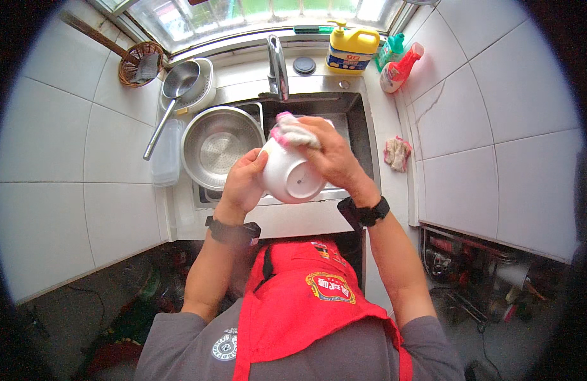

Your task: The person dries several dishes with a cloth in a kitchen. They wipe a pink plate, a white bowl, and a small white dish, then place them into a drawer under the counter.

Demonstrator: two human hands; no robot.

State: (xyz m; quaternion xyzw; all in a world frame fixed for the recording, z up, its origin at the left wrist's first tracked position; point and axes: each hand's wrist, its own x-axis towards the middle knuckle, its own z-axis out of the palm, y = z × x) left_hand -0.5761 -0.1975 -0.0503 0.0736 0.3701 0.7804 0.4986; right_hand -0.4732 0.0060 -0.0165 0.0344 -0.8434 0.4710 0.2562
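A white bowl (285, 170) is tilted over the front of the sink, its round foot turned towards me. My left hand (243, 178) grips it by the left side, thumb on the outer wall. My right hand (335, 151) presses a white cloth with pink edging (298, 134) against the bowl's far outer wall. Beneath my hands is the stainless steel sink (365, 128), partly hidden by the bowl and hands. The chrome faucet (277, 66) stands behind them; no water stream shows from it.
A perforated steel basin (222, 145) sits over the sink's left side. Left of it are a long-handled saucepan (181, 81) and a clear plastic container (167, 157). A yellow pump jug (351, 50), a red bottle (401, 69) and a crumpled cloth (397, 154) lie along the back and right.
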